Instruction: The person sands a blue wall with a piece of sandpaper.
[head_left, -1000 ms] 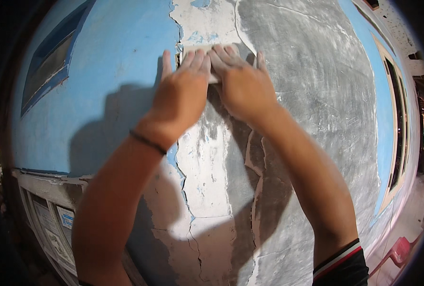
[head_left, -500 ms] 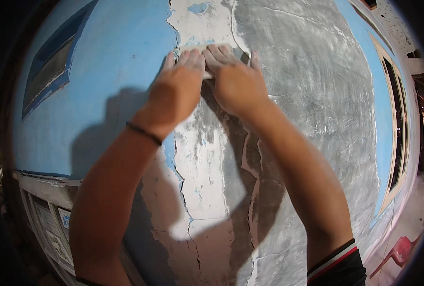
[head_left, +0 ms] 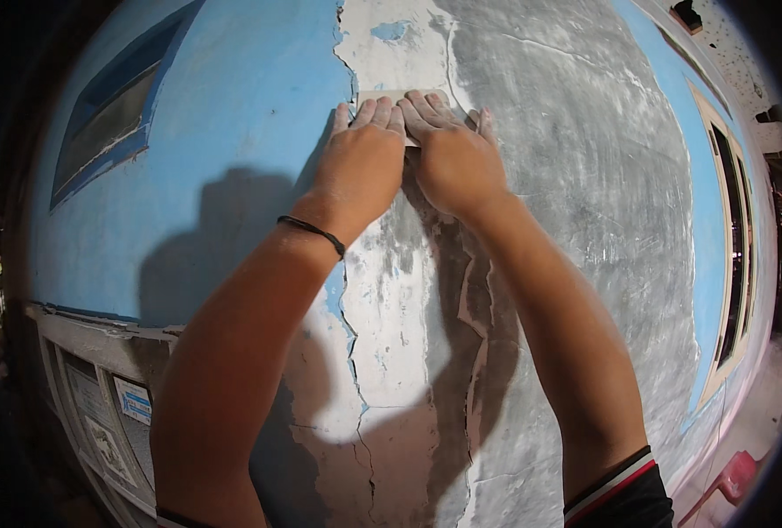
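Both hands lie flat against a wall [head_left: 584, 176], side by side and touching at the inner edges. The left hand [head_left: 360, 163] has its fingers straight and close together, pointing up the wall; a thin black band [head_left: 312, 233] circles its wrist. The right hand [head_left: 453, 158] is pressed flat the same way, its fingers spread a little more.

Under the fingertips of both hands sits a small pale flat block [head_left: 400, 95], only its upper edge showing above the fingers. The hands press it to the wall with open, flattened palms rather than closing around it; whether any finger curls over its edge cannot be told.

The block lies high on the wall, on a strip of pale bare plaster [head_left: 391, 299] that runs down between the two forearms. To the left of that strip the wall is coated in blue paint [head_left: 233, 132], with a ragged cracked edge where the coat ends. To the right the surface is grey and scuffed. The shadows of both arms fall on the wall below the hands.

Far left there is a window with a blue frame [head_left: 109, 123]. At the right edge a long window frame [head_left: 730, 264] runs down the wall. The right sleeve cuff [head_left: 615, 493] is dark with red and white stripes.
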Available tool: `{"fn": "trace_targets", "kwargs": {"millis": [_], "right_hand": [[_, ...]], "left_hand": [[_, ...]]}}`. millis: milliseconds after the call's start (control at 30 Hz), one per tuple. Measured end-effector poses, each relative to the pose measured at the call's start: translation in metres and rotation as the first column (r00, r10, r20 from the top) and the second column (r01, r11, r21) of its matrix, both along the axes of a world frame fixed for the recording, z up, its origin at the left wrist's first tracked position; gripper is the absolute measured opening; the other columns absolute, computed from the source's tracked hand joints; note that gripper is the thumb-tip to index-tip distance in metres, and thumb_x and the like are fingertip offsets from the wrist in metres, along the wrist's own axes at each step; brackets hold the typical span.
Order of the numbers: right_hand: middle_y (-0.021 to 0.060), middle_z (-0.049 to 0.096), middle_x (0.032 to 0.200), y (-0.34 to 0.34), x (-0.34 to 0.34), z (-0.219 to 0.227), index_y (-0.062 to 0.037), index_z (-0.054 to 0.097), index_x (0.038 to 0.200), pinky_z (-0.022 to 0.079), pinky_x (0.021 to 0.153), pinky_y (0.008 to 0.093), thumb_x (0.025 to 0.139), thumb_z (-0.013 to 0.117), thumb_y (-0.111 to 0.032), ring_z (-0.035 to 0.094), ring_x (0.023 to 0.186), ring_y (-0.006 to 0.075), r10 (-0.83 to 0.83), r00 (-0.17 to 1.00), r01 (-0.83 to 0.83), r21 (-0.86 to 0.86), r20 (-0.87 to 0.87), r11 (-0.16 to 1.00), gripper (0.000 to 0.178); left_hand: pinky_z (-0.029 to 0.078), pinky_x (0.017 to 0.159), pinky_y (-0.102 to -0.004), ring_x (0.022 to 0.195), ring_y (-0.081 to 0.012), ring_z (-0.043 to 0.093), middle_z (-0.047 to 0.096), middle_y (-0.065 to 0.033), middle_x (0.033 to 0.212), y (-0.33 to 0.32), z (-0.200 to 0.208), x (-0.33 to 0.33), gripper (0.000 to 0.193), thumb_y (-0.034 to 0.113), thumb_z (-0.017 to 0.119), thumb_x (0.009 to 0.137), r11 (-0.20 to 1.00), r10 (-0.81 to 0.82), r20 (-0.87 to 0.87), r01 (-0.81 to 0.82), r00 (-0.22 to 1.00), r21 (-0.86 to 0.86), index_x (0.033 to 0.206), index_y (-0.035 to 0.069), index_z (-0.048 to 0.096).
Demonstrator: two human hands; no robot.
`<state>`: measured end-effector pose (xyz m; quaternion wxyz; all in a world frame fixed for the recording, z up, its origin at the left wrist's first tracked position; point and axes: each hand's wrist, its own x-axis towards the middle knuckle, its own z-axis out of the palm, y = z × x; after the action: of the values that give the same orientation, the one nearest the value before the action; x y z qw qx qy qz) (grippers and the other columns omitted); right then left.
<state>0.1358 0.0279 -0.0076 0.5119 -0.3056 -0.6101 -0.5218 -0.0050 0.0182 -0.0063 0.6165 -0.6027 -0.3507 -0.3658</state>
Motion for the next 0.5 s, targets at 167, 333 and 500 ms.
{"fn": "trace_targets", "kwargs": {"millis": [167,333,500], "right_hand": [[0.0111,0.042,0.147,0.011,0.0,-0.041,-0.0034,0.048,0.136,0.023,0.11,0.0599,0.084,0.056,-0.018,0.039,0.136,0.0276,0.006,0.999,-0.008,0.029,0.045,1.0,0.054],[0.0126,0.045,0.144,0.005,0.001,-0.034,-0.0031,0.048,0.135,0.023,0.111,0.058,0.085,0.05,-0.016,0.04,0.136,0.0272,0.031,0.998,-0.033,0.052,0.056,0.998,0.051],[0.0098,0.043,0.146,0.004,0.002,0.002,-0.0088,0.047,0.138,0.024,0.111,0.0583,0.087,0.056,-0.02,0.042,0.134,0.0272,-0.035,0.999,0.035,0.009,-0.002,0.999,0.053]], "left_hand": [[0.025,0.113,-0.0487,0.137,-0.0329,0.035,0.042,-0.0222,0.143,0.001,-0.041,-0.007,0.06,-0.004,0.049,0.078,0.994,-0.085,-0.022,0.084,0.996,-0.072,0.137,-0.007,0.04],[0.023,0.113,-0.0518,0.137,-0.0329,0.034,0.042,-0.0219,0.143,0.003,-0.034,-0.008,0.059,-0.004,0.049,0.078,0.991,-0.124,-0.051,0.12,0.991,-0.062,0.137,-0.006,0.041],[0.025,0.112,-0.0527,0.137,-0.0318,0.035,0.042,-0.0199,0.143,-0.005,0.002,-0.003,0.059,-0.004,0.049,0.078,0.988,-0.126,0.043,0.129,0.991,-0.083,0.137,-0.004,0.042]]}}
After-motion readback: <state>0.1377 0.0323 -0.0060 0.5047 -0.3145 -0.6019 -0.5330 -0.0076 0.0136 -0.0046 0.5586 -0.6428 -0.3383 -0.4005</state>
